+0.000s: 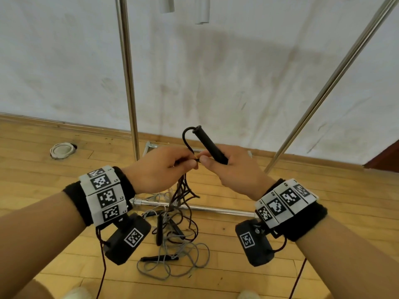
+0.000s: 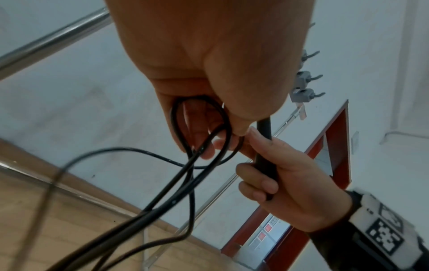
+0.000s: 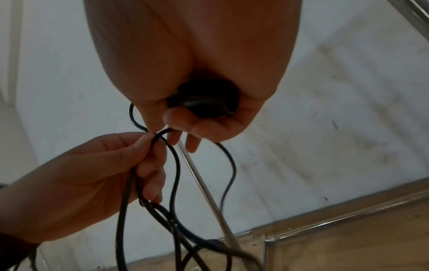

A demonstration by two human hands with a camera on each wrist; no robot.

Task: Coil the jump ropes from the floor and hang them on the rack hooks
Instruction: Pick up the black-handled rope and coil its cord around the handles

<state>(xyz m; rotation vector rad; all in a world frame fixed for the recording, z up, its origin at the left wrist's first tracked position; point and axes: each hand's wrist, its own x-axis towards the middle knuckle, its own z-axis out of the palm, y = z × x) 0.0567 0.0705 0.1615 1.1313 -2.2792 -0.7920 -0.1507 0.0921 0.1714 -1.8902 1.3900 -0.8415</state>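
Note:
My right hand (image 1: pixel 224 167) grips the black handle (image 1: pixel 210 145) of a dark jump rope and holds it up tilted; its butt end (image 3: pixel 204 100) shows under the palm in the right wrist view. The cord (image 1: pixel 186 137) curves out of the handle's top. My left hand (image 1: pixel 166 167) pinches loops of that dark cord (image 2: pixel 199 128) right beside the right thumb. More strands hang from both hands down to a tangle on the floor (image 1: pixel 183 203). A grey jump rope (image 1: pixel 172 262) with black handles lies loose on the wood floor below my hands.
The chrome rack stands just ahead: an upright pole (image 1: pixel 127 78), a slanted pole (image 1: pixel 336 78), and a base bar (image 1: pixel 194 209) on the floor. Grey hooks (image 2: pixel 306 80) sit on the rack's top. A white coil (image 1: pixel 62 150) lies by the wall on the left.

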